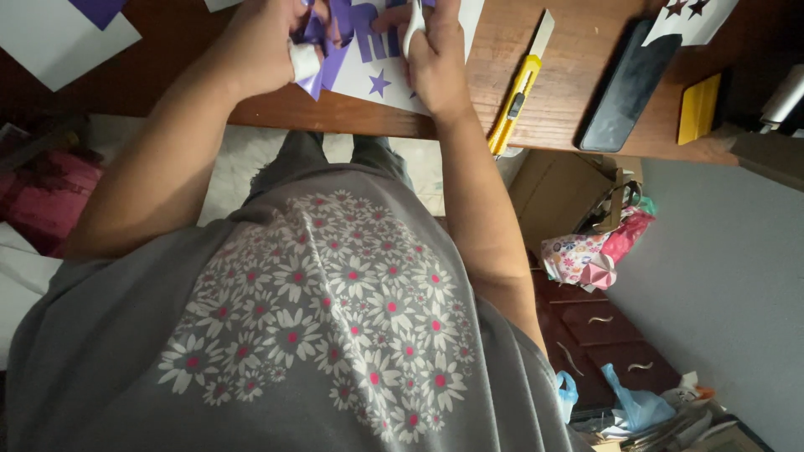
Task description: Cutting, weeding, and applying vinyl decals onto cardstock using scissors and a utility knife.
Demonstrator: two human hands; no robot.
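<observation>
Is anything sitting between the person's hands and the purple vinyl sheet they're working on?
No. The left hand already grips the purple vinyl, and the right hand holds a white tool against the sheet.

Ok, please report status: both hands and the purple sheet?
Left hand peeling purple vinyl. Right hand gripping white tool. Yellow utility knife lies beside, apart.

A single head-worn camera looks steeply down the person's own torso. The wooden desk edge (586, 138) lies far, at the top; the grey flowered shirt (318, 318) fills the near, lower frame, close up.
</observation>
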